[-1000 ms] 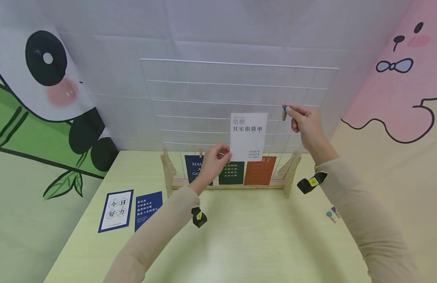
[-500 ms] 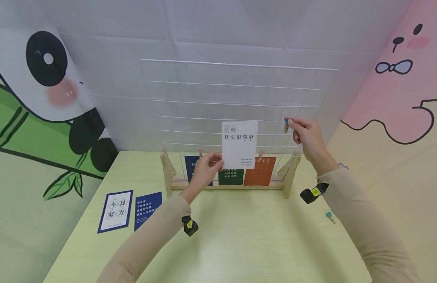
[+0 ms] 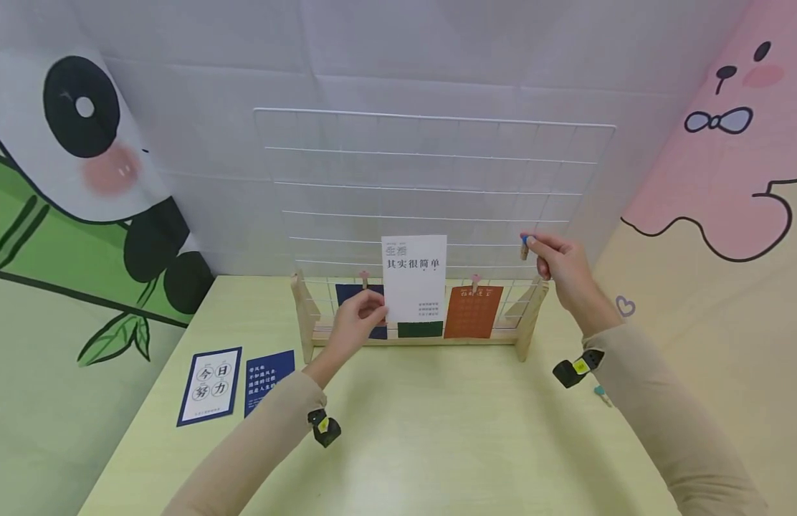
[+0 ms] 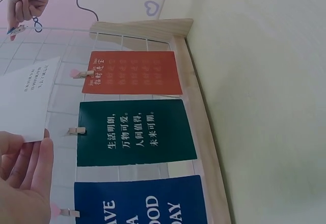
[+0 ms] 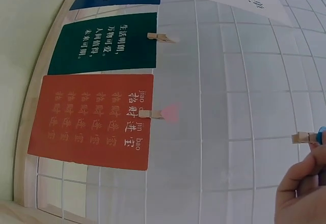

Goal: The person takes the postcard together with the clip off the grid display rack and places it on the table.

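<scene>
My left hand (image 3: 353,326) pinches a white card (image 3: 414,283) with dark printed characters by its lower left edge. The card is upright in front of the white wire grid (image 3: 431,117), overlapping the lower cards in the head view. Between thumb and forefinger of my right hand (image 3: 566,269) is a small wooden clothespin (image 5: 304,137) with a blue top, in front of the grid's right side. Low on the grid hang an orange card (image 3: 474,315), a green card (image 4: 135,132) and a blue card (image 4: 142,203), each with a clothespin at its top edge.
Two more cards, one white with a blue border (image 3: 211,387) and one blue (image 3: 267,376), lie on the table at left. A teal-topped clothespin (image 3: 603,396) lies by my right sleeve. Wooden feet (image 3: 530,322) support the grid.
My left hand has carried the white card left and down, from above the orange card to over the green one. My right hand has lowered with the blue-topped clothespin.
</scene>
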The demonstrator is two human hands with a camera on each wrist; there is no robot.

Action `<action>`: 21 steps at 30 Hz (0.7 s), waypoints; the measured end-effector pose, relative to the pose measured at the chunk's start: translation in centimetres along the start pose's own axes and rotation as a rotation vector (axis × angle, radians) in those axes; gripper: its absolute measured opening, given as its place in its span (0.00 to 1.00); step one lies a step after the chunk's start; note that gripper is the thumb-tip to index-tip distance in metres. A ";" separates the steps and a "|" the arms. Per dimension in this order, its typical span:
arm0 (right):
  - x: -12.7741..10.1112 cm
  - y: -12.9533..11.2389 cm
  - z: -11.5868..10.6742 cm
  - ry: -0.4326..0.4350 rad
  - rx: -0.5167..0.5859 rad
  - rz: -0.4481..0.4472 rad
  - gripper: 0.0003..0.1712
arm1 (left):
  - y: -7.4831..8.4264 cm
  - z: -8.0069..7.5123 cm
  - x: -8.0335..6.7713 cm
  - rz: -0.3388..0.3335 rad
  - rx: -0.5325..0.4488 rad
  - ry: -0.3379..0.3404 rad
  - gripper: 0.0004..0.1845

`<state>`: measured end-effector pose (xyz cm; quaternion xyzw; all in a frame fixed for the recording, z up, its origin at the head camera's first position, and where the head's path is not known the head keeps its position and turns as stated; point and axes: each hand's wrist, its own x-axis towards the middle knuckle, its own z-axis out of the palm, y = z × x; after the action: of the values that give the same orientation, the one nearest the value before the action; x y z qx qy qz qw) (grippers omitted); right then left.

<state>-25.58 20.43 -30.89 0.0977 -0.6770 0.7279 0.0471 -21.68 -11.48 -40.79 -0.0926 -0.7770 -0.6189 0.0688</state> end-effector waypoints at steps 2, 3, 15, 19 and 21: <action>-0.2 0.2 -0.1 -0.005 -0.011 -0.006 0.10 | -0.2 -0.3 -0.3 -0.012 0.002 0.001 0.04; -0.3 0.3 -0.2 -0.006 -0.007 -0.009 0.10 | -0.3 -0.4 -0.5 -0.023 0.008 0.005 0.04; -1.2 1.7 -1.7 -0.063 -0.058 0.069 0.08 | -1.7 -2.1 -2.5 -0.079 -0.011 0.015 0.04; -1.5 2.2 -2.1 -0.081 -0.068 0.088 0.08 | -2.2 -2.5 -3.2 -0.094 -0.036 0.008 0.05; -1.6 2.5 -2.3 -0.084 -0.075 0.089 0.08 | -2.5 -2.7 -3.6 -0.116 -0.050 -0.001 0.05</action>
<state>-24.66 22.60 -33.85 0.0963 -0.7087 0.6988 -0.0102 -18.78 -14.85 -43.32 -0.0493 -0.7652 -0.6412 0.0299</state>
